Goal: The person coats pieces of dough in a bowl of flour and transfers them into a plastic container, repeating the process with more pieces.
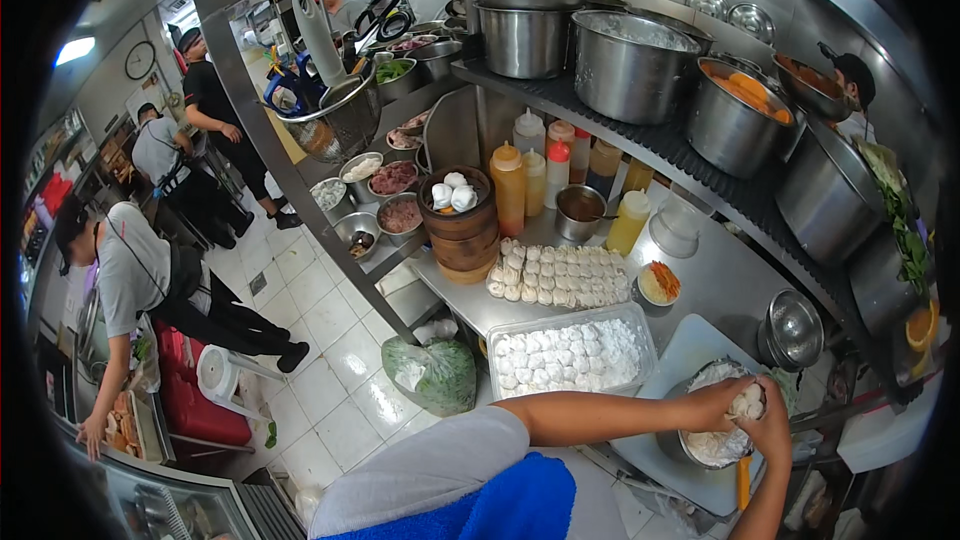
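Between my left hand (709, 403) and my right hand (772, 420) is a pale, flour-dusted lump (747, 403), perhaps dough. Both hands grip it, and their fingers partly cover it. They are directly above a steel bowl (670, 429) holding white flour (709, 448). The bowl rests on a white cutting board (694, 341). An orange handle (743, 481) lies on the board beside the bowl, its other end hidden. Left of the board, a clear plastic container (491, 349) holds several rows of floured white balls (536, 360) and loose flour.
Pleated dumplings (562, 275) sit behind the container, near a bamboo steamer (459, 236) and squeeze bottles (508, 187). A small bowl (660, 285) holds shredded carrot. Nested steel bowls (795, 330) stand at right. A shelf (637, 127) of pots overhangs the counter. Co-workers stand at left.
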Motion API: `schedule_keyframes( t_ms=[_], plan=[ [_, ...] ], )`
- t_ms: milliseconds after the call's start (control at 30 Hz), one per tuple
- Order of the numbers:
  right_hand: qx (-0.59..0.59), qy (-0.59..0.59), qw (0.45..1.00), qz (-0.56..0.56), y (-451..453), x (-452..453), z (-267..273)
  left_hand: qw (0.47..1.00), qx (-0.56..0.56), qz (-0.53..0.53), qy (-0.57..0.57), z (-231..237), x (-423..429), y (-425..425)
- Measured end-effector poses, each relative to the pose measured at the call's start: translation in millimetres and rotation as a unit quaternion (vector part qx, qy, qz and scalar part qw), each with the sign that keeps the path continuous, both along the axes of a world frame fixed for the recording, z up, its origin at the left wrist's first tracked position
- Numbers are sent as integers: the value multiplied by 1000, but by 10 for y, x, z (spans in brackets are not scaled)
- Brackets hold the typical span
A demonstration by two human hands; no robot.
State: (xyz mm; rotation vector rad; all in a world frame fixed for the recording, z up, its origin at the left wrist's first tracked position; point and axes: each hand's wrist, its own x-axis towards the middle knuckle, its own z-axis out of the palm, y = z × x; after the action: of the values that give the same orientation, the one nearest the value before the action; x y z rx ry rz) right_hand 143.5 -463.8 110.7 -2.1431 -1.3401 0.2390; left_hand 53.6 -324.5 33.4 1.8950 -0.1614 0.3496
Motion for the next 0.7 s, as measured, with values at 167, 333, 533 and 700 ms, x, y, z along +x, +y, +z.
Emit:
schedule_keyframes(
  t_ms=[167, 333, 533, 700],
  plan=[
    [26, 145, 989, -22, -48, 168, -22, 998, -52, -14, -36, -11, 164, 39],
    [74, 403, 908, -84, -181, 213, -2, 987, -143, -64, 44, 41, 124, 117],
    [259, 483, 835, -44, -226, 242, -217, 974, -210, -73, 45, 12, 170, 83],
    [187, 491, 848, -69, -340, 314, -360, 931, -334, -70, 129, 106, 231, 17]
  ],
)
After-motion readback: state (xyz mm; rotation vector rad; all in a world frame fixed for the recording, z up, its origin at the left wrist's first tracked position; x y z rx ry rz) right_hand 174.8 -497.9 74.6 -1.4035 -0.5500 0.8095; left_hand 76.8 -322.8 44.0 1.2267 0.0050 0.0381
